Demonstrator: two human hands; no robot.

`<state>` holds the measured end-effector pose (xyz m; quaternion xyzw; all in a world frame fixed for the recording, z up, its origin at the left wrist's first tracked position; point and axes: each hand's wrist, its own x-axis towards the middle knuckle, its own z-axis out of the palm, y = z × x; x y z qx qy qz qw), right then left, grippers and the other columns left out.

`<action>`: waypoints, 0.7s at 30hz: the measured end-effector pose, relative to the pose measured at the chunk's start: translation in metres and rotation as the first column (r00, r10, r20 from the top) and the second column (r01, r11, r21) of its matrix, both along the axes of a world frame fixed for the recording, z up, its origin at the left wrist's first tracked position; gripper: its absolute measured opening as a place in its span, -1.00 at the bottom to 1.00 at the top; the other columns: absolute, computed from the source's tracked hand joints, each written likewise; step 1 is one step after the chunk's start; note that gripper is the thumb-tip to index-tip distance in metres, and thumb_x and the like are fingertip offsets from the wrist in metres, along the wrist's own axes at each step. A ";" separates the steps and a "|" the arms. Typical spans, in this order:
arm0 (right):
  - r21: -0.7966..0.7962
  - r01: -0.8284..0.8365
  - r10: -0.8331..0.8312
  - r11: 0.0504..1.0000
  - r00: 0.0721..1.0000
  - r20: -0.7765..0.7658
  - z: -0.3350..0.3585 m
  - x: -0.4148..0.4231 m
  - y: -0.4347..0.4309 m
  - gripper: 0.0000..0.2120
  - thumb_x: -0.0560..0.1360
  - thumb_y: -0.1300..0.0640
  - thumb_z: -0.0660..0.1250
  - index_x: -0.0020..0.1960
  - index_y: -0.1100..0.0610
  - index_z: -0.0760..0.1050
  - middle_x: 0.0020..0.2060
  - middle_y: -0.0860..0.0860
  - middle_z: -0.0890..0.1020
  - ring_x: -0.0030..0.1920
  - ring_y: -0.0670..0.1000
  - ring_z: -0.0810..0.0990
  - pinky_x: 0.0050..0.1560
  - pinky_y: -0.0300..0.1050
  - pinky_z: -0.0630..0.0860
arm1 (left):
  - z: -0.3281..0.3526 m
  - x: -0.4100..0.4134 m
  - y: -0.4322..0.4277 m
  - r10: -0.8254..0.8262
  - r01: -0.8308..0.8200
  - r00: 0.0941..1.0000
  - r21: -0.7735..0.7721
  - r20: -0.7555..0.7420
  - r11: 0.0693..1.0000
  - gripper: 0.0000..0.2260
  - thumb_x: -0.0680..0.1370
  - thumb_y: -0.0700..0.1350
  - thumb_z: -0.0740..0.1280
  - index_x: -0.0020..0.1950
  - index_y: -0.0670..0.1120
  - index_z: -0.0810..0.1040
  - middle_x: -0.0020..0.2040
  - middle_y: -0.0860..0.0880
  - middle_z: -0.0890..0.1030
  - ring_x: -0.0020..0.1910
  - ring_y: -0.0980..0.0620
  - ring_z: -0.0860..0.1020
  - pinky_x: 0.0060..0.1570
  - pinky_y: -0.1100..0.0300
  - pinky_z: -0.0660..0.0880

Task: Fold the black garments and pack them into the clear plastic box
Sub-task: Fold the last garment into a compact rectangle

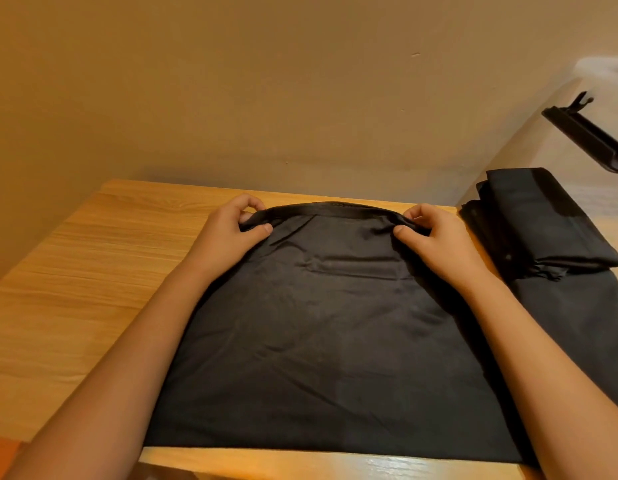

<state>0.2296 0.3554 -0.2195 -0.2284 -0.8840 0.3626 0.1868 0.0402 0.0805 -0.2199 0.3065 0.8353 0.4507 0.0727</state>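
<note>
A black garment (328,334) lies spread flat on the wooden table (75,278), its waistband at the far edge. My left hand (236,225) pinches the left end of the waistband. My right hand (435,233) pinches the right end. To the right stands the clear plastic box (529,150) with a black clip handle (584,140) on its wall. Inside it lies a folded black garment (539,220), with more black cloth (577,323) below it.
A plain beige wall (266,81) rises right behind the table. The table's left half shows bare wood. The near table edge runs just below the garment's hem.
</note>
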 end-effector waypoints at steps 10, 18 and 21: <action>-0.158 -0.018 0.009 0.987 0.998 -0.056 0.005 0.006 -0.001 -0.66 0.55 0.01 0.45 0.30 -0.04 0.51 0.00 -0.04 0.70 -0.07 -0.07 0.69 -0.08 -0.10 0.69 | 0.003 0.001 -0.003 -0.042 0.004 0.974 0.168 0.223 0.986 -0.57 0.56 -0.14 0.45 0.40 0.05 0.48 -0.05 0.03 0.75 -0.06 0.05 0.71 0.00 0.11 0.62; -0.067 -0.019 0.016 0.998 0.999 -0.047 0.001 0.004 -0.001 -0.64 0.59 0.04 0.40 0.37 0.01 0.49 0.19 -0.04 0.64 0.17 -0.08 0.60 0.13 -0.18 0.58 | -0.011 -0.016 -0.003 0.028 -0.030 0.994 -0.017 -0.101 0.999 -0.48 0.53 -0.07 0.47 0.47 0.07 0.43 0.12 0.03 0.63 0.11 0.08 0.59 0.18 0.17 0.47; 0.130 -0.035 0.034 0.991 0.999 0.010 0.003 0.004 -0.003 -0.61 0.61 0.03 0.36 0.42 -0.01 0.46 0.32 -0.05 0.58 0.34 -0.02 0.49 0.41 0.10 0.41 | -0.009 -0.018 -0.006 -0.035 -0.013 0.952 -0.154 -0.304 0.988 -0.44 0.53 0.02 0.43 0.51 0.05 0.38 0.37 -0.01 0.52 0.34 -0.01 0.47 0.36 -0.06 0.39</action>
